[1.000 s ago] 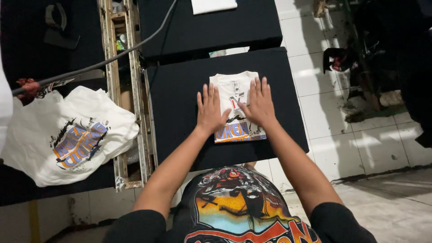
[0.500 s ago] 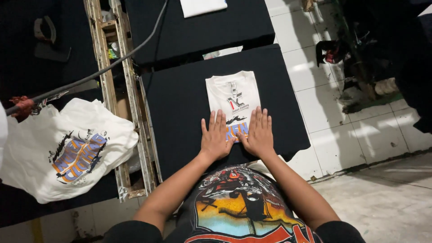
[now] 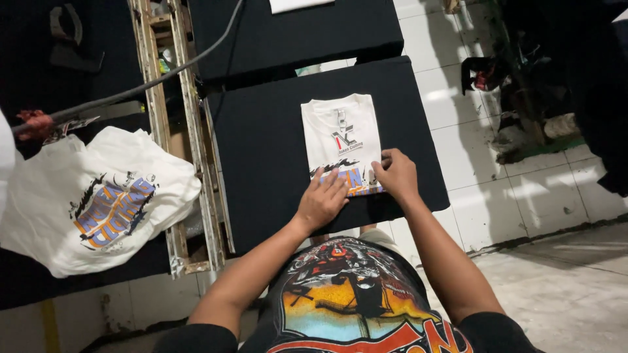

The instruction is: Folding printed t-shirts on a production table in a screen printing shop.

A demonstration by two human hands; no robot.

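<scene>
A folded white T-shirt with a printed graphic lies on a black padded table in front of me. My left hand rests flat on the shirt's near edge, fingers together and pressing down. My right hand sits at the shirt's near right corner, fingers curled at the fabric edge. Whether the right fingers pinch the cloth or only press it is unclear.
A loose white printed T-shirt lies on a dark surface at the left. A wooden frame runs between the two tables. A second black table stands beyond, with a white cloth on it. White tiled floor lies to the right.
Both hands have slid down the folded shirt from its middle to its near edge, uncovering the upper print. The right hand's fingers have curled at the corner.
</scene>
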